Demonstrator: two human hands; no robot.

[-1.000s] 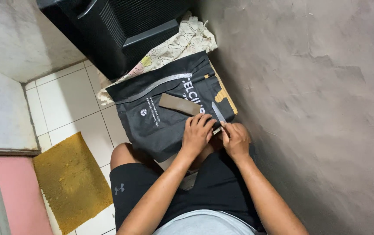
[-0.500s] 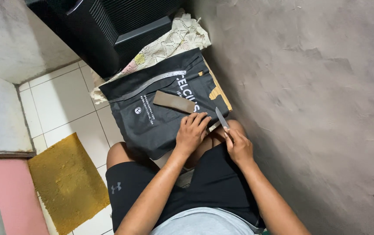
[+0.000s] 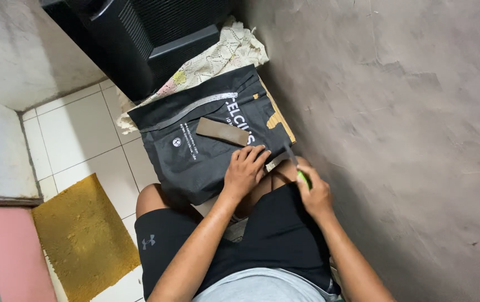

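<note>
Your right hand (image 3: 315, 193) has drawn back toward the lower right, its grip closed round the green-handled knife (image 3: 296, 165), blade lifted off the dark bag (image 3: 195, 151). Your left hand (image 3: 244, 170) rests flat, fingers spread, beside the brown sharpening stone (image 3: 222, 131) at frame centre.

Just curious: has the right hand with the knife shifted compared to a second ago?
Yes. The right hand with the green-handled knife has drawn back toward the person's lap, away from the flat brown stone on the dark bag.

knife handle (image 3: 303, 179) mostly hidden in right hand (image 3: 315, 196)
</note>
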